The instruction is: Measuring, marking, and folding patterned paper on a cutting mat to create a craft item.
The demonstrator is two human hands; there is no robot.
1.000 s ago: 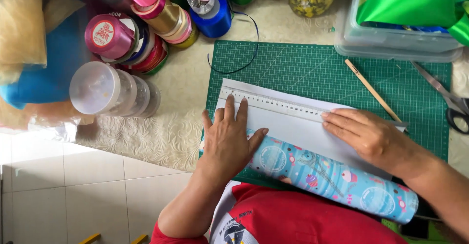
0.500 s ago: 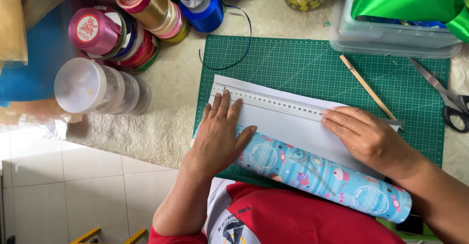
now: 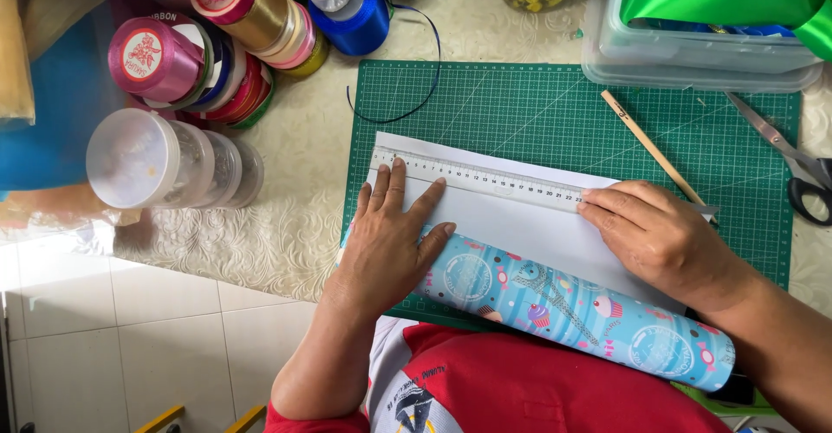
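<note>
While the wrapping paper [image 3: 520, 225] is lying white side up on the green cutting mat [image 3: 555, 112], its blue patterned roll [image 3: 572, 307] nearest the person, both hands are pressing it flat. A ruler [image 3: 477, 175] is sitting across the sheet close to its far edge. The left hand [image 3: 394, 242] is resting palm down, fingers spread, its fingertips reaching the ruler's near edge and its heel against the roll; its grip is wide, closing on nothing. The right hand [image 3: 663, 238] is lying flat too, fingers together, pinning the ruler's right end; it is gripping nothing either. This looks like the measuring or lining-up step, and any marking or cutting along the ruler would call for a tool in one hand while the other steadies the ruler. A pencil [image 3: 650, 147] is lying just beyond the right hand, scissors [image 3: 793, 160] at the mat's right edge. Ribbon spools [image 3: 217, 43] and clear tubs [image 3: 165, 160] are crowding the bench on the left, with a plastic box [image 3: 693, 52] of green ribbon behind.
</note>
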